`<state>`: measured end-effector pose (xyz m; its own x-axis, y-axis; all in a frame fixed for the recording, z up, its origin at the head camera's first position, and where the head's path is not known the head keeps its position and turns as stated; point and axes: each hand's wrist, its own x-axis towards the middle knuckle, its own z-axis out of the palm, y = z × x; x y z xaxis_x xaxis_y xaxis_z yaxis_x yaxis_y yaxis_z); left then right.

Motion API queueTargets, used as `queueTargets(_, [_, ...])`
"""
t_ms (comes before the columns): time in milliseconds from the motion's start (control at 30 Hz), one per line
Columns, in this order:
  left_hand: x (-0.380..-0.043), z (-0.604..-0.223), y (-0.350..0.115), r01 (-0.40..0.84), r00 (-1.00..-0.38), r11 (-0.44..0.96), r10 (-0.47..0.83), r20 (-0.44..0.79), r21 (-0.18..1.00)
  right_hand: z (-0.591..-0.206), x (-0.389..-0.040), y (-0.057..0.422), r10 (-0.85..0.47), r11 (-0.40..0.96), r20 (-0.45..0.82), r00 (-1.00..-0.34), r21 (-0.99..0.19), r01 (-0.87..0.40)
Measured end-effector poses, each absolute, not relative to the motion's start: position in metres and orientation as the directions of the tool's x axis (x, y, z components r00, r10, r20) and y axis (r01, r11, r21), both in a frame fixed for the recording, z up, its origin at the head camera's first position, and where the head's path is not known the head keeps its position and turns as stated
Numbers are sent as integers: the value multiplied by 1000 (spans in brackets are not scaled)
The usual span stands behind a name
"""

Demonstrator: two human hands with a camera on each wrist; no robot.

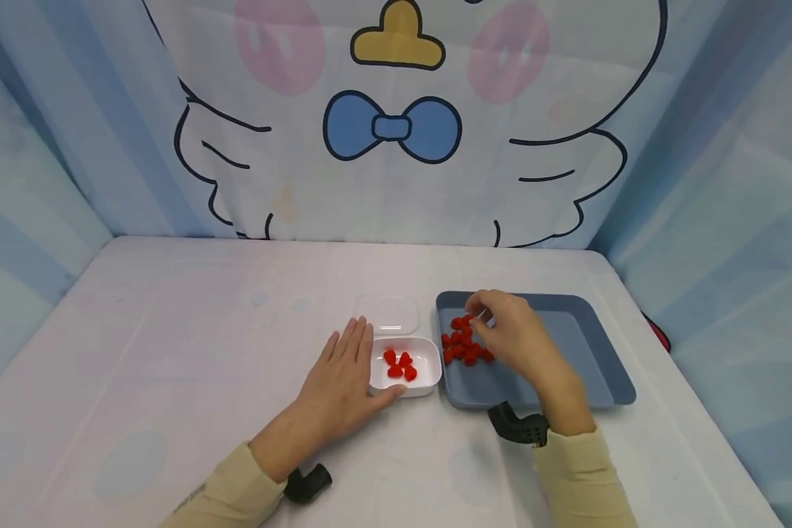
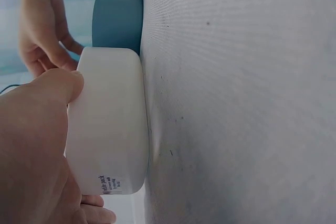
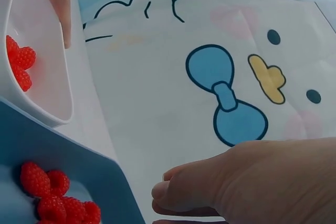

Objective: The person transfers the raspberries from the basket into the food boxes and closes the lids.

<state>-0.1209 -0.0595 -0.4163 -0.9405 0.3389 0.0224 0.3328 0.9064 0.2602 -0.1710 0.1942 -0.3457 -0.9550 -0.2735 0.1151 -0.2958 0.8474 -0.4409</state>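
A small white container (image 1: 424, 374) holds several raspberries (image 1: 405, 360). My left hand (image 1: 336, 381) lies along its left side, fingers extended. The left thumb touches the front rim, as the left wrist view shows. Right of the container, a blue-grey tray (image 1: 567, 348) bears a cluster of raspberries (image 1: 458, 345) toward its left end. Over this cluster hovers my right hand (image 1: 515, 334), fingers bent loosely and fingertips close to the berries. Nothing shows between the right fingers (image 3: 184, 190) in the right wrist view.
A clear plastic lid (image 1: 387, 314) lies on the white table (image 1: 171, 352) behind the container. The tray stands close against the container's right side. A curtain with a cartoon print (image 1: 392, 191) hangs at the table's back edge.
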Motion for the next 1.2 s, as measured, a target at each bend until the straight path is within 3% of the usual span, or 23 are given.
queueTargets(400, [-121, -416, -60, 333, -941, 907, 336, 34, 257, -349, -174, 201, -251, 866, 71, -965, -430, -256])
queueTargets(1200, [-121, -417, -61, 330, -942, 907, 334, 31, 263, -356, -178, 206, -182, 938, -220, -958, -333, -102])
